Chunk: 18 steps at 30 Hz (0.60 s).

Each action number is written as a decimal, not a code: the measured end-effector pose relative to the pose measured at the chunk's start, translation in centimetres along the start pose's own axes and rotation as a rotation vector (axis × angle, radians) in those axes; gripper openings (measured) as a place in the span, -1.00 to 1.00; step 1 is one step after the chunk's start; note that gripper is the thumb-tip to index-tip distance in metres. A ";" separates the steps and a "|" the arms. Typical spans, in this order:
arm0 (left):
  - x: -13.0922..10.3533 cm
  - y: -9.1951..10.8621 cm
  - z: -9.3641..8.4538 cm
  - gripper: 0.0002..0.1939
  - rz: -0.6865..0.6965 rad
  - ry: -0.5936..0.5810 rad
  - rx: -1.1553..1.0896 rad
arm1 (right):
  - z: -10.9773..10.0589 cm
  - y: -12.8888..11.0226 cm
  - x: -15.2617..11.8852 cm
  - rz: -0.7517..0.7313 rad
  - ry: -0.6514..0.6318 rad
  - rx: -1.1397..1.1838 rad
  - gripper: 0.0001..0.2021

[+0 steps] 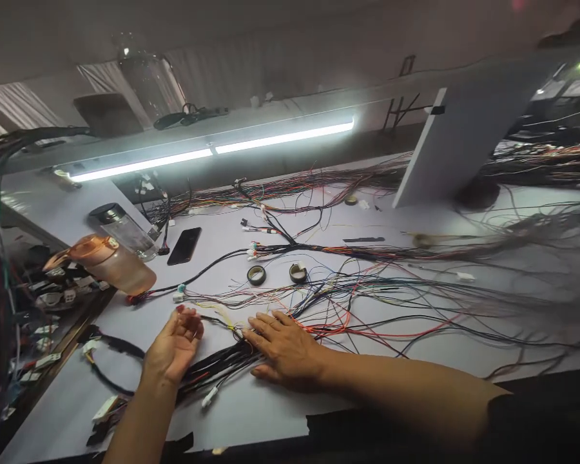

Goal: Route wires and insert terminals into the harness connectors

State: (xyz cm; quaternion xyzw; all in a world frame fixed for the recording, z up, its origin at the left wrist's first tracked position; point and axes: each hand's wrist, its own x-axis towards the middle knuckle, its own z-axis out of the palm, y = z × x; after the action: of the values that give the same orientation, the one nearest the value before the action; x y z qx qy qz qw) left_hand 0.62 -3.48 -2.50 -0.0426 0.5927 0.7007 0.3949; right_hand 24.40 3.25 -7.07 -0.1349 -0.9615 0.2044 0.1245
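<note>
Smooth white worktop [244, 422] carries a ropy black wire bundle [220, 361] near its front edge. Right hand [287, 348] lies flat across it, palm down; left hand [176, 348] curls palm-up, its grip unclear.

1. Hands: two, one left hand [176, 348] and one right hand [287, 348].
2. Black cable bundle [217, 362] reaching under the right hand: one.
3. White connector [209, 396] at that bundle's near side: one.
4. Dark tape rolls [257, 282] at mid-table: two.
5. Phone [184, 246]: one.
6. Bottles on the table: two, one clear bottle [130, 233] with a dark lid and one orange bottle [125, 270].
7. Lit lamp tubes [285, 135], end to end: two.
8. White upright panel [449, 148] at right: one.
9. Flat dark strip [364, 240]: one.
10. Loose wires [328, 330]: many, too tangled and blurred to number.
</note>
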 end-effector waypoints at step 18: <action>3.7 0.8 1.4 -0.54 0.138 -0.328 -0.442 | -1.8 -0.5 0.0 0.001 -0.035 0.087 -0.34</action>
State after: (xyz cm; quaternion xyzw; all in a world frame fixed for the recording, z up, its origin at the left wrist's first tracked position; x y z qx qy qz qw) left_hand -1.80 -0.39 -3.38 0.0268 0.3553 0.8356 0.4181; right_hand 24.85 3.46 -5.32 -0.1262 -0.9537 0.2483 0.1134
